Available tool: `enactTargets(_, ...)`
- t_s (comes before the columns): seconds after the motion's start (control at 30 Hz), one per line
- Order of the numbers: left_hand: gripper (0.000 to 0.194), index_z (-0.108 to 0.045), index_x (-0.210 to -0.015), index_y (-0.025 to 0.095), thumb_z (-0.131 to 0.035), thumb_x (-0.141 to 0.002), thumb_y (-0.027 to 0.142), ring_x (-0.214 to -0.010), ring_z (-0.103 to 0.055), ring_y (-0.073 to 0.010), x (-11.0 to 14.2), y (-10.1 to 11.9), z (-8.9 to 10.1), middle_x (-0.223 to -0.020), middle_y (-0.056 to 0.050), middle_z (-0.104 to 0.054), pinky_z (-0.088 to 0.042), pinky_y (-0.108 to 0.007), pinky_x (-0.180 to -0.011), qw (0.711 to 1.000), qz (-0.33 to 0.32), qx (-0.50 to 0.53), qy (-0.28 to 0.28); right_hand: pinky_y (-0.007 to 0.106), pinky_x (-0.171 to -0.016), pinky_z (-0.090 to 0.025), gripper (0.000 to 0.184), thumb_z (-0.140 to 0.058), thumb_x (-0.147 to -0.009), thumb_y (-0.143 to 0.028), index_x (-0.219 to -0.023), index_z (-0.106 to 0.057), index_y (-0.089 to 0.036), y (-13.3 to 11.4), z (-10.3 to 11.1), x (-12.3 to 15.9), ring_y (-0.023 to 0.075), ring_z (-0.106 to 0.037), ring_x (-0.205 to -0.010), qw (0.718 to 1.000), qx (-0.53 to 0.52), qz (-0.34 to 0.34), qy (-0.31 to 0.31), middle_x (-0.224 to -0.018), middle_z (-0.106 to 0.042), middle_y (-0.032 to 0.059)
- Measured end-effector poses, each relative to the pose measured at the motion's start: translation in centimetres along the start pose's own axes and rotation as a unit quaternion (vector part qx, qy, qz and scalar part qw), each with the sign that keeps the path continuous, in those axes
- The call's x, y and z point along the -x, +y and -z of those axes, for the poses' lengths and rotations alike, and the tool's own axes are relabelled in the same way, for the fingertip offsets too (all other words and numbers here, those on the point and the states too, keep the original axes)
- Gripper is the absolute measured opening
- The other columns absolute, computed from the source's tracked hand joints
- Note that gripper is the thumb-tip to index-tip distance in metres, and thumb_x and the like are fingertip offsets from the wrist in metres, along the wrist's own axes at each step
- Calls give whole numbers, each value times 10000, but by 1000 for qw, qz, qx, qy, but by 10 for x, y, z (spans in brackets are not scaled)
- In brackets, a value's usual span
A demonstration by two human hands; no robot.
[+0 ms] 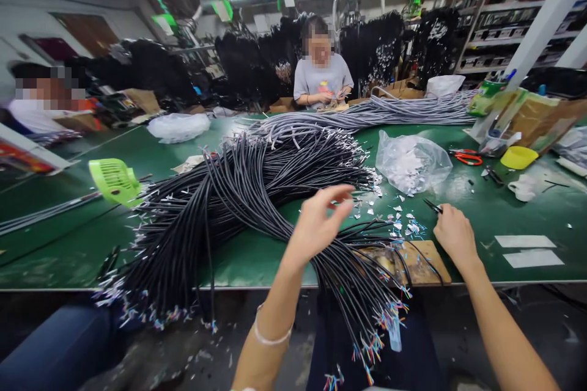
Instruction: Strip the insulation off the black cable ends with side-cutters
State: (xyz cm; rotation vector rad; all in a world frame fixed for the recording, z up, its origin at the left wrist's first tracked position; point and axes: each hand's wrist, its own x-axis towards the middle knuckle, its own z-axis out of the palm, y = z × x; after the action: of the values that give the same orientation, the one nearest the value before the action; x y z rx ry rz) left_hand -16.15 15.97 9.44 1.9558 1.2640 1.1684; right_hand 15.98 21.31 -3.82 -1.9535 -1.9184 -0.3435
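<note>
Pinching thumb to fingertips, left hand (316, 223) is raised over the black cables (238, 195), nothing clearly held between the fingers, too small to tell if a wire is in there. Right hand (454, 235) grips small black pliers (432, 206), tips pointing left toward scattered white clippings (403, 220) on the green table (504, 208). Cables lie in a big heap across the table middle, ends hanging over the near edge with coloured wire tips showing. Wooden board (424, 259) sits under the cables near the right hand. Clear plastic bag (413, 162) behind the clippings, orange scissors (468, 157) right of it, yellow bowl (518, 157) further right. Green fan (114, 180) at left. Grey cables (389, 111) at back, a person in a grey shirt (321, 76) seated beyond them.
</note>
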Motion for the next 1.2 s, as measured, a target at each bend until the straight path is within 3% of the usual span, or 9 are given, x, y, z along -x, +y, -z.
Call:
enactTargets(0.13,235,-683,-916,153,-664,-763,331,-799,-621,-203,-24,-25,-37,-870,-77,-689,-470,-286,-692,980,-14,-69,-187,325,-600,-374,316,-349,-892,-239,-1117,-480,-59,4,1,2,256,-592,-717,998,-7,-64,7,-889,-626,186)
enactTargets(0.3,295,-657,-800,140,-748,-660,384,-636,-559,-132,-35,-36,-50,-692,-11,-619,-418,-207,-569,972,-33,-25,-230,338,-535,-367,546,-433,-828,-552,-1164,-499,-126,5,4,8,290,-608,-631,992,-16,-122,11,-803,-651,149)
enactTargets(0.47,265,-698,-793,151,-761,-650,365,-599,-532,-114,-22,-38,-55,-678,-13,-606,-405,-199,-572,937,-57,22,-344,326,-525,-351,297,-446,-846,-338,-1032,-615,-182,7,5,12,261,-587,-552,989,-50,-139,18,-684,-657,120)
enactTargets(0.53,169,-704,-729,157,-733,-693,319,-632,-549,-129,-18,-42,-57,-692,-27,-629,-421,-219,-623,950,-27,42,-309,317,-551,-368,290,-441,-849,-299,-1055,-607,-180,5,10,7,250,-601,-590,989,-81,-121,30,-739,-673,114)
enactTargets(0.63,163,-677,-692,150,-704,-711,310,-696,-576,-150,-20,-53,-54,-709,-35,-644,-450,-251,-705,977,75,152,-133,300,-559,-386,291,-400,-885,-334,-1004,-612,-175,-13,23,-12,229,-607,-601,985,-147,-75,56,-710,-661,87)
enactTargets(0.7,243,-643,-729,137,-622,-771,375,-635,-569,-135,-29,-64,-48,-700,-36,-625,-470,-254,-647,971,127,201,-24,294,-577,-409,296,-391,-896,-366,-952,-616,-182,-39,35,-32,217,-613,-628,977,-200,-21,71,-721,-656,77)
enactTargets(0.77,326,-611,-768,119,-531,-820,431,-512,-517,-100,-40,-75,-43,-671,-35,-595,-451,-233,-520,965,151,213,28,299,-645,-440,268,-428,-886,-386,-928,-616,-200,-74,45,-52,210,-622,-712,963,-254,51,74,-812,-665,71)
enactTargets(0.93,421,-635,-771,63,-637,-722,481,-439,-465,-69,-56,-90,-40,-610,-38,-572,-396,-204,-431,948,188,255,12,300,-594,-451,229,-501,-858,-391,-759,-630,-229,-142,47,-68,188,-587,-650,919,-345,190,22,-708,-619,36)
enactTargets(1.2,430,-661,-710,72,-667,-696,502,-445,-492,-80,-40,-79,-54,-536,-15,-568,-397,-199,-453,938,207,273,-51,247,-530,-381,243,-508,-876,-315,-689,-585,-181,-142,35,-47,121,-477,-553,895,-411,172,-36,-624,-523,2)
